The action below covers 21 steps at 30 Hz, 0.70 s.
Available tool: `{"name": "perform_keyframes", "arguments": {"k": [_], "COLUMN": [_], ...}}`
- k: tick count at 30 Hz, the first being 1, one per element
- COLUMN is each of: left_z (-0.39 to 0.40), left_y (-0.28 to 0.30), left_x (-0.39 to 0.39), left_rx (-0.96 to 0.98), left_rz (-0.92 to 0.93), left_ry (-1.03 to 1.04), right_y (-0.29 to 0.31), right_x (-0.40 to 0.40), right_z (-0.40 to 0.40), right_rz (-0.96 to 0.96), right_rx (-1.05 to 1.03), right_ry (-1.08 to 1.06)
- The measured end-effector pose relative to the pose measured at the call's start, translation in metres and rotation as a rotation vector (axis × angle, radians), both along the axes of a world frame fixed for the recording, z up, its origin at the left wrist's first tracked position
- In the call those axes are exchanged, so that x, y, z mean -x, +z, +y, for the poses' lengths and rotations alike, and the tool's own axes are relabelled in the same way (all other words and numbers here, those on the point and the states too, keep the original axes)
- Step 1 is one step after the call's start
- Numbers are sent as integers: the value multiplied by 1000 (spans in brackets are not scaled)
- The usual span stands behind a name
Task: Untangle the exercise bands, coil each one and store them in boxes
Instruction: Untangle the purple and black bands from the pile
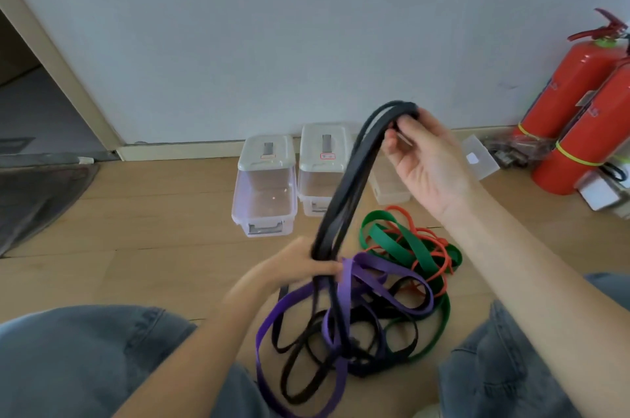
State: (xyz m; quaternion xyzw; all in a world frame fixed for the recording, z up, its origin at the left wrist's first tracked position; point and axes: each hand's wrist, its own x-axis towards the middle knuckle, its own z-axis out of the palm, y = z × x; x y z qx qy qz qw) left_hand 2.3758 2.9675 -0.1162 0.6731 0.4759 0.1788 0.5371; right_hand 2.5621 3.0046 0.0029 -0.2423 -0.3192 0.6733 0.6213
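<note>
The right hand (pixel 426 161) is raised in front of the wall, its fingers curled round the top bend of a black band (pixel 344 192); the band's strands hang from that grip down and to the left in a long, slightly bowed line, so its long axis runs diagonally from the upper right to the lower left. The left hand (pixel 303 264) sits at the lower end of that line, fingers closed on the same black strands just where a purple band (pixel 344 284) crosses them; below this grip the black strands drop into the heap on the floor (pixel 136 213) between the person's knees.

The heap holds the purple band looped through black loops, with a green band (pixel 409 243) and an orange band (pixel 439 247) wound together on its far right side. Two clear boxes (pixel 264 192) stand side by side against the wall beyond the heap, nearer the left hand than the right; a third clear container behind the right hand is mostly hidden.

The black band is judged only partly freed; the coming move likely turns on the purple crossing right at the left hand, which must slide off along the black strands.
</note>
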Motion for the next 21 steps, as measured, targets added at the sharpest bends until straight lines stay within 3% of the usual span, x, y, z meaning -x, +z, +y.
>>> {"name": "perform_keyframes", "arguments": {"k": [2,5,8,11,13,16,21], "left_z": [5,16,25,27,27,29,46], "left_y": [-7,0,2,-13,-32,-64,-119], "left_x": [29,67,101,132,155,189,240], "left_rx": [109,257,274,353,432,506,243], "left_rz": [-56,-455,-717,-810,-772,-532,-41], "left_ry": [195,608,779,899,1038,1184,1217], "right_y": [-12,-55,-111,-149,-169,-199,-245], "right_x": [-9,-11,8,55,95,155,243], "right_z": [9,15,8,-4,-9,-15,-18], "right_rz": [-31,-489,-1012,-1114,-1113,-1071,-965], "right_rx": [107,318,472,397,329,404,470], "right_ry": [-195,-262,12,362,496,615,553]}}
